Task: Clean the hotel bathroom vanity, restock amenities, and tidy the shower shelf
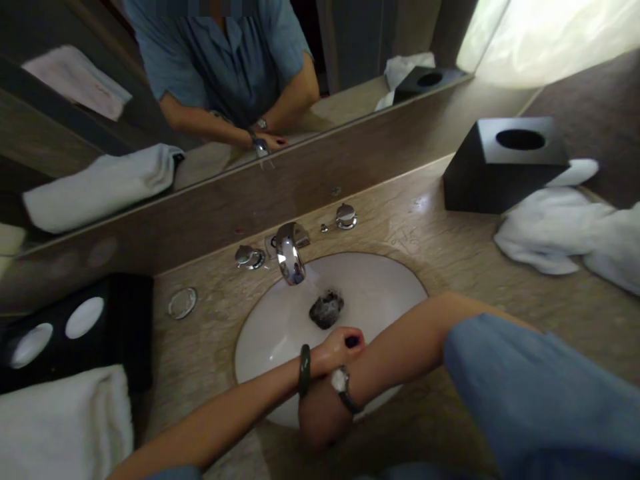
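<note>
My left hand (341,347), dark nail showing and a green bangle (304,369) on its wrist, is curled over my right forearm just above the white basin (400,283). My right hand (319,421), past a wristwatch (342,383), is tucked under my left forearm at the basin's front rim; its fingers are hidden. Water runs from the chrome faucet (290,257) onto the dark drain (327,309), a little beyond my hands. Neither hand holds an object.
Two chrome handles (249,257) (346,215) flank the faucet. A black tissue box (505,163) and crumpled white towels (560,233) lie right. Left are a black tray (55,327), a folded towel (60,427) and a metal disc (183,302). A mirror (350,40) backs the counter.
</note>
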Demonstrator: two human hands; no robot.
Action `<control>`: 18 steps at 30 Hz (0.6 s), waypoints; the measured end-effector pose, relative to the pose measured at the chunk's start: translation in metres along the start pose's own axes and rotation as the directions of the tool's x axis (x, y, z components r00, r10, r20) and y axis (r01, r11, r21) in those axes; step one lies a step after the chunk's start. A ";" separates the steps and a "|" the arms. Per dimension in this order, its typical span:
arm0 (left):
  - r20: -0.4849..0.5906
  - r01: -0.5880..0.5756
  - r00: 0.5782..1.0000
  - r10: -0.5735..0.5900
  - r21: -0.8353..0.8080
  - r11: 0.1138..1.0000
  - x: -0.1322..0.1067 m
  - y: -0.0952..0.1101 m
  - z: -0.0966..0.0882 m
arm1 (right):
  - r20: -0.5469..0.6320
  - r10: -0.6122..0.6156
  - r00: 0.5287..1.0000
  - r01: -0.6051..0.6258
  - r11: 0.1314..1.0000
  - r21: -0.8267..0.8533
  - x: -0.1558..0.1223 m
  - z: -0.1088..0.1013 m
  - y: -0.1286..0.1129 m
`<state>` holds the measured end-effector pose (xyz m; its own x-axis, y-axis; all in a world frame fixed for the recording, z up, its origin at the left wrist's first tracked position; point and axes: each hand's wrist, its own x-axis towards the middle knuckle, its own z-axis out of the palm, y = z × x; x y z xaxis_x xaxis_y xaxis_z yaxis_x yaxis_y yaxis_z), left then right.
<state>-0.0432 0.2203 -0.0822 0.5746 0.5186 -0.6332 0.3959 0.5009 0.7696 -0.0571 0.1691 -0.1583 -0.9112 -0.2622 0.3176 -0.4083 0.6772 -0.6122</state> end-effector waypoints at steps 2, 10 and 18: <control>-0.178 -0.032 0.984 0.009 -0.124 0.992 -0.024 0.007 -0.016 | -0.152 0.088 0.984 -0.120 0.969 -0.218 -0.025 -0.052 -0.042; -0.565 -0.499 0.798 0.207 -0.429 0.753 -0.127 0.015 0.001 | -0.572 0.785 -0.239 -0.448 0.433 0.782 -0.127 -0.102 -0.167; -0.191 -0.406 0.897 0.399 0.001 0.914 -0.111 -0.040 0.112 | -0.475 0.452 -0.755 -0.378 0.292 0.878 -0.269 -0.073 -0.313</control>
<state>-0.0420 0.0651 -0.0335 0.5365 0.7972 -0.2767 0.1290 0.2466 0.9605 0.3197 0.0778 0.0010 0.5296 0.8306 -0.1720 0.1776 -0.3068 -0.9351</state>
